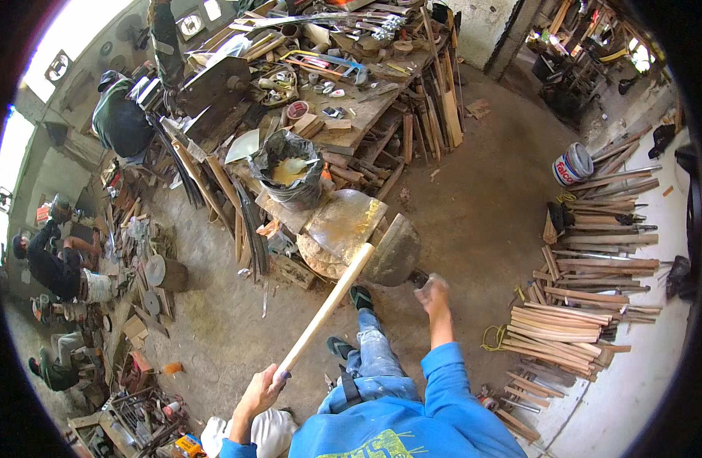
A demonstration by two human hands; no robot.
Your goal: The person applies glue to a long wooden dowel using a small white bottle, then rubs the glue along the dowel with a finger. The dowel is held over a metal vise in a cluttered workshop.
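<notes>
My left hand [265,391] is wrapped round the near end of a long pale wooden stick [320,317]. The stick slants up and away to the right, its far end at a worn grey metal plate [343,225] with yellowish smears on a rough block. Beside that end is a broad, dark, rounded metal piece [395,256], whose kind I cannot make out. My right hand [435,296], slightly blurred, is closed at a short dark handle [418,278] by the rounded piece's right edge. Behind the plate stands a bucket [293,191] lined with black plastic, holding something yellowish.
A cluttered workbench [374,114] with tools, tape and wood scraps stands ahead. Wooden handles [557,328] lie in rows along the right wall, near a white-and-blue bucket [572,164]. Several people [57,256] sit at the left among scraps and a stump [166,272].
</notes>
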